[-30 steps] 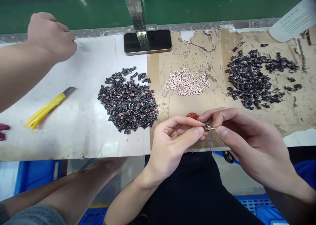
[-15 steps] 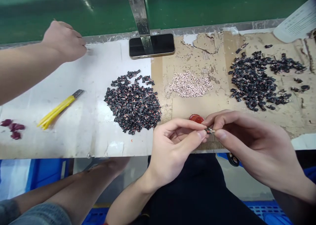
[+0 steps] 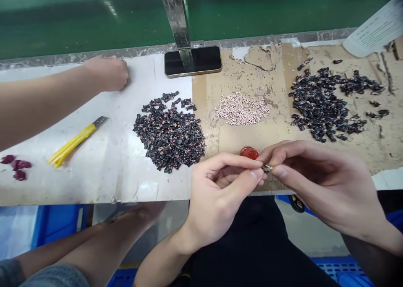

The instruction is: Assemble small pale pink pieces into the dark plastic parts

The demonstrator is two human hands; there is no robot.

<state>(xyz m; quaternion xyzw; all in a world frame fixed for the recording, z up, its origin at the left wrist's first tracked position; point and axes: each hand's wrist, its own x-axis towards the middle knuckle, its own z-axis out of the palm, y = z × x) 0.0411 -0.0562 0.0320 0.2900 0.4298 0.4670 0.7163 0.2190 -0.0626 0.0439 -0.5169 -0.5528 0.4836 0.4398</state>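
Observation:
Near the table's front edge, my left hand [image 3: 220, 199] pinches a small black part [image 3: 266, 168] between thumb and forefinger. Opposite it, my right hand [image 3: 327, 190] is closed in a pinch at a tiny pale piece [image 3: 270, 167] at the part's end. Whether that piece is separate or joined to the part is too small to tell. Just behind the fingertips lies a round red lid-like dish [image 3: 249, 152]. A pile of similar black parts [image 3: 170, 138] is left of my hands, and a patch of tiny pale pieces [image 3: 242, 109] lies beyond them.
Another black-part pile [image 3: 321, 104] lies at right. A phone [image 3: 193, 61] rests against the metal post [image 3: 176, 16]. A yellow utility knife [image 3: 75, 142] and dark red scraps [image 3: 19, 167] lie left. A co-worker's hand [image 3: 108, 74] reaches in. A white plastic container [image 3: 374, 29] stands back right.
My fingertips have come slightly closer together, and less of the pale piece shows. The co-worker's hand has moved right and toward me, down onto the white surface.

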